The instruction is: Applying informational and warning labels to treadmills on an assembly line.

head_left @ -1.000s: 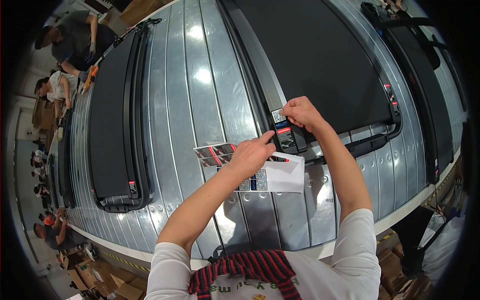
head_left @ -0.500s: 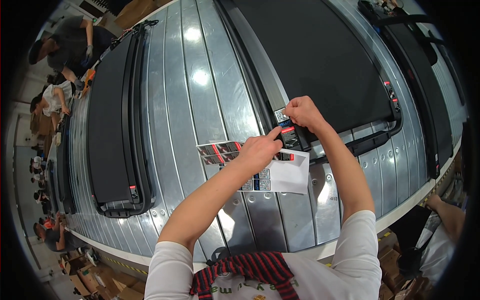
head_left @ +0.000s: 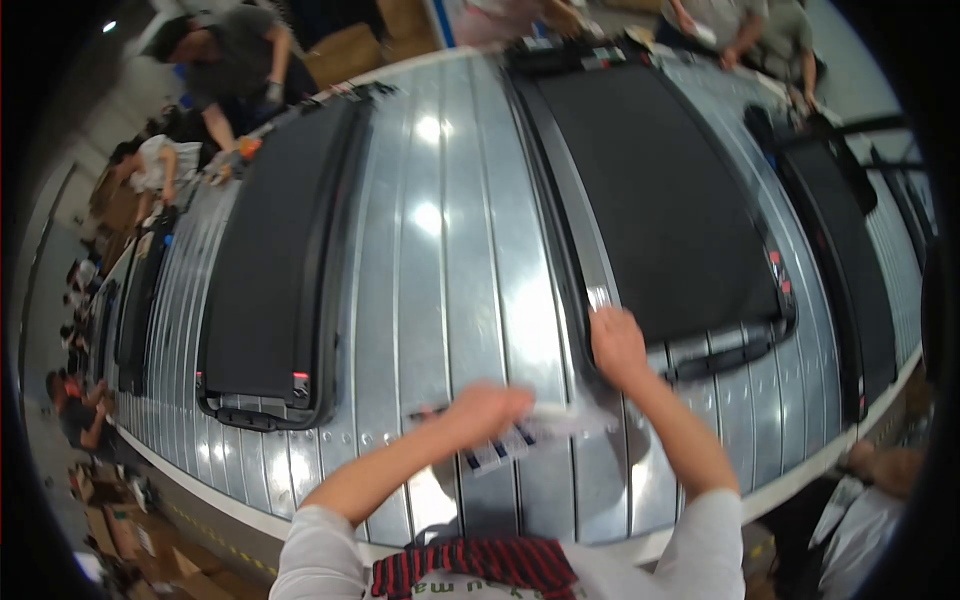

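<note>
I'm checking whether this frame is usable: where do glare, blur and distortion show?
Head view: motion blur smears the left hand and the label sheet by it; head view: bright glare spots sit on the slatted metal surface; head view: that surface's near edge bows, and the corners are black.

Treadmills (head_left: 660,190): black, red marks
Strip (head_left: 578,200): silver-grey
Surface (head_left: 430,290): silver, dark lines
Paper sheet (head_left: 510,445): white, dark-blue patches
Cloth (head_left: 470,567): red-and-black stripes
Sleeves (head_left: 318,545): white
</note>
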Demonstrator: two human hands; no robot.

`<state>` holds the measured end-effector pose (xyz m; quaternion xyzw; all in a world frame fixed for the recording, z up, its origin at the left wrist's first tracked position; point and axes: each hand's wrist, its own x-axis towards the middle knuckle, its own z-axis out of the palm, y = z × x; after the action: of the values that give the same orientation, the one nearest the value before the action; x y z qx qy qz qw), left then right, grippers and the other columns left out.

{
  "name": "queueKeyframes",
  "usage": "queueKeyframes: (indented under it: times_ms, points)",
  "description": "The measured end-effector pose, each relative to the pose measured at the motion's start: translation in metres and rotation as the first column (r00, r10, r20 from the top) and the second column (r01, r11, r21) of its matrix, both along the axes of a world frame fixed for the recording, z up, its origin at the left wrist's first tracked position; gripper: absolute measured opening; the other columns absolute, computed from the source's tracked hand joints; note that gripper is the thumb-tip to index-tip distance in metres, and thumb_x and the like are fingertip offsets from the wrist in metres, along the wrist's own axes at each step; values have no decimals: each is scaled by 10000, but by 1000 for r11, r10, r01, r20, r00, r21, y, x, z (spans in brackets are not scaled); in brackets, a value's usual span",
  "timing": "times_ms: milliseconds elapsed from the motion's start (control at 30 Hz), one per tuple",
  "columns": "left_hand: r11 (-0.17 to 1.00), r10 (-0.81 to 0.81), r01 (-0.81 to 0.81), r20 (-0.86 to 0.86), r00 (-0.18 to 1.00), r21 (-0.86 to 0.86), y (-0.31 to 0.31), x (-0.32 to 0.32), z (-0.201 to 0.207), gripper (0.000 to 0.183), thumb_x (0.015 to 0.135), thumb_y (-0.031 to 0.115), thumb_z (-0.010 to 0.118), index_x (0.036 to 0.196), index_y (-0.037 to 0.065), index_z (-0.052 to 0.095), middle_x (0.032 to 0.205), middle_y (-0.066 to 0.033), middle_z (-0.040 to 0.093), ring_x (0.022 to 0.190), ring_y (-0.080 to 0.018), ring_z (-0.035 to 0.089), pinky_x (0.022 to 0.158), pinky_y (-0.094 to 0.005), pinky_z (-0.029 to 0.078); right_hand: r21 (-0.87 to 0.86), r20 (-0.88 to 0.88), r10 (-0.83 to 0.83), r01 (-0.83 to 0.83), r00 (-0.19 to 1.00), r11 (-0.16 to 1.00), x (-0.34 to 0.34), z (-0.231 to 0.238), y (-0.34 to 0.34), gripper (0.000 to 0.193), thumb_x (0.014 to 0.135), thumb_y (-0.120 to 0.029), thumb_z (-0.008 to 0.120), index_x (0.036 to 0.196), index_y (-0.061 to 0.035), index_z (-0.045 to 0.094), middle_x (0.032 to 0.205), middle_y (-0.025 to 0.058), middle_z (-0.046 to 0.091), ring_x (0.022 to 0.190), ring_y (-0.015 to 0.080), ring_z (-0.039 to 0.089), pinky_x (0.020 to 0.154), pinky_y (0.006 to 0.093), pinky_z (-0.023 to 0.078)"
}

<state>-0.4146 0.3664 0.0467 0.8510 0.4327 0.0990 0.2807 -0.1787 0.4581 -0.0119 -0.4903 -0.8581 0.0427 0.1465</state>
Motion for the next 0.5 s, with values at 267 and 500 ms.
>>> queueKeyframes:
  times_ms: [267,500]
  points:
    - [761,618,-510,210,757,-402,-172,-78,75,195,819,176,541,983,81,584,838,-81,616,757,-184,590,679,-271,454,21,47,-180,180,982,984,-23,-4,1,516,733,-314,595,1067,53,454,1091,186,492,1047,299,443,921,378,317]
    - [451,819,-629,574,10,-633,-234,-113,96,232,809,122,564,998,-13,562,924,-51,593,829,-118,548,738,-254,437,-739,-641,-261,-489,722,462,-122,57,-96,618,834,-482,435,1168,38,438,1113,173,527,1031,246,505,883,380,380]
